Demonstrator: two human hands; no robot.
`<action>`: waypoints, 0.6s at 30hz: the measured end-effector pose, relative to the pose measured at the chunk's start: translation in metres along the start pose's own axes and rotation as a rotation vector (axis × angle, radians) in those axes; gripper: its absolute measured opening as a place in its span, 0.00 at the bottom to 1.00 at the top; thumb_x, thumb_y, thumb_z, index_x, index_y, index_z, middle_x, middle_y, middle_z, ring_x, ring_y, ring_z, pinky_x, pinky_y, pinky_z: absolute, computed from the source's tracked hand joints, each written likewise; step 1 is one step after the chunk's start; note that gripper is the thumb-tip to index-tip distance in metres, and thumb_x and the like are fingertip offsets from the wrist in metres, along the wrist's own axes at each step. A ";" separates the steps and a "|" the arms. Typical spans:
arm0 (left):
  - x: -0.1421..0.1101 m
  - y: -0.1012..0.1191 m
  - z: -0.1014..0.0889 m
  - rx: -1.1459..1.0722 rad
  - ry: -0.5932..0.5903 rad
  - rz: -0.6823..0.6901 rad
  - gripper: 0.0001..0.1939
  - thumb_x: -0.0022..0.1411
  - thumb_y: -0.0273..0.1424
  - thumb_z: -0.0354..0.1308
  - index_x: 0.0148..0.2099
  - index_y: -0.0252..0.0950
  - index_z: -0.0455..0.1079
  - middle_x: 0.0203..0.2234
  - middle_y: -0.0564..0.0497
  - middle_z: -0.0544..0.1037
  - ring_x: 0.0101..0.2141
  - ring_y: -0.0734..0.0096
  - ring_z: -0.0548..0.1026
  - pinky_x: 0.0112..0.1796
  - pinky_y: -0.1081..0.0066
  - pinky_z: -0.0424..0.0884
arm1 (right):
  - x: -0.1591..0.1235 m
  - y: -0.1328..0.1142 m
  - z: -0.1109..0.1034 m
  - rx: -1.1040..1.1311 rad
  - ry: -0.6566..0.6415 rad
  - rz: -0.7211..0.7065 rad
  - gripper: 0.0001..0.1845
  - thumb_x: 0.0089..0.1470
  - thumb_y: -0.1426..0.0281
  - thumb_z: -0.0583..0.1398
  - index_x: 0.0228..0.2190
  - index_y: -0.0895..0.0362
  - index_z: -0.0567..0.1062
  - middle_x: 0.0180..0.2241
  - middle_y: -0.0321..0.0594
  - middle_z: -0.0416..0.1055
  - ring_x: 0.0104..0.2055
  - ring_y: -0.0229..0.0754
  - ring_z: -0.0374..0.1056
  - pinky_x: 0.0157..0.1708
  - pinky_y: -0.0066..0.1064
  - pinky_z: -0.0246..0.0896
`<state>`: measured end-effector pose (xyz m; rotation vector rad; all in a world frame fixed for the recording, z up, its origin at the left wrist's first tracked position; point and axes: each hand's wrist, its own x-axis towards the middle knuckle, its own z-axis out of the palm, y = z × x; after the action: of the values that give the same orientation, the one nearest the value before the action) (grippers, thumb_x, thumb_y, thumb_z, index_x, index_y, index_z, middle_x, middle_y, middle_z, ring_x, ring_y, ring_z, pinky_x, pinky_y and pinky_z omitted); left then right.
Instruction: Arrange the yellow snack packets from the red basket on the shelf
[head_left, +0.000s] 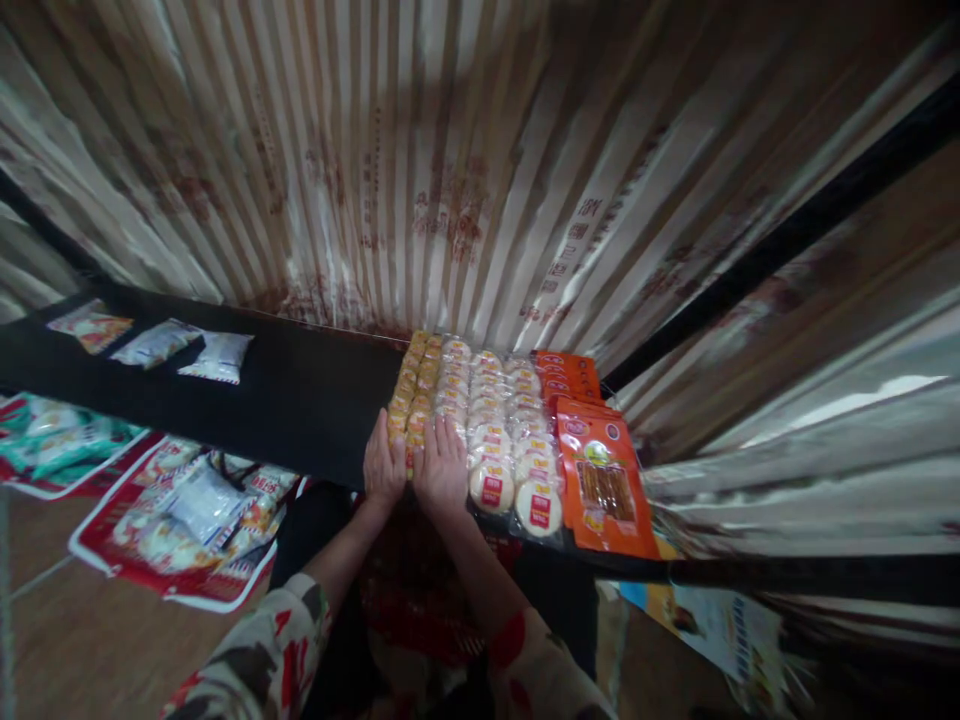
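Note:
On a black shelf, rows of packaged snacks stand close together. My left hand (383,462) rests against the left side of the yellow-wrapped snacks (412,392), fingers stretched out. My right hand (441,466) lies flat over the front of the neighbouring rows, its fingertips on the clear packets. Right of it are round white cakes (490,482) in clear wrappers with red labels. Orange snack bags (606,480) stand at the right end of the row. Part of the packets under my hands is hidden.
The black shelf (315,395) runs left to several small packets (217,356). Below it, red-edged bags (180,590) of wrapped snacks lie on the tiled floor. A pleated printed curtain (420,180) hangs behind, and a black pole (780,240) slants at the right.

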<state>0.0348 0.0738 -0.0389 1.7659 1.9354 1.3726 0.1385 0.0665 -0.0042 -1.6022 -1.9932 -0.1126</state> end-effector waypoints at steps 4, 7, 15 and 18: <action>0.000 -0.001 -0.001 -0.038 0.017 -0.009 0.27 0.67 0.37 0.35 0.63 0.28 0.51 0.59 0.36 0.61 0.59 0.63 0.59 0.57 0.60 0.58 | -0.006 -0.003 -0.008 0.049 0.044 -0.051 0.24 0.59 0.69 0.48 0.54 0.67 0.63 0.58 0.56 0.58 0.63 0.50 0.47 0.58 0.46 0.47; 0.001 0.000 -0.002 -0.059 0.057 0.001 0.28 0.67 0.37 0.35 0.62 0.26 0.53 0.58 0.35 0.62 0.59 0.62 0.60 0.57 0.59 0.57 | -0.019 -0.006 -0.013 0.084 0.065 -0.060 0.23 0.60 0.70 0.47 0.53 0.67 0.65 0.58 0.56 0.59 0.63 0.50 0.48 0.57 0.47 0.49; -0.005 -0.001 -0.009 -0.078 0.167 -0.019 0.25 0.66 0.35 0.36 0.59 0.27 0.58 0.56 0.35 0.65 0.58 0.62 0.60 0.57 0.57 0.57 | -0.067 -0.018 -0.015 0.223 0.094 -0.106 0.22 0.59 0.73 0.46 0.52 0.63 0.67 0.55 0.51 0.64 0.61 0.46 0.54 0.57 0.46 0.53; -0.021 0.001 -0.020 -0.085 0.197 -0.040 0.23 0.65 0.34 0.37 0.56 0.29 0.60 0.54 0.37 0.67 0.57 0.62 0.62 0.56 0.58 0.58 | -0.079 -0.024 -0.017 0.275 0.110 -0.109 0.21 0.58 0.75 0.46 0.49 0.62 0.69 0.53 0.50 0.67 0.58 0.44 0.57 0.56 0.44 0.54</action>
<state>0.0276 0.0460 -0.0356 1.5989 1.9629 1.6430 0.1315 -0.0156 -0.0207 -1.2878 -1.9174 0.0309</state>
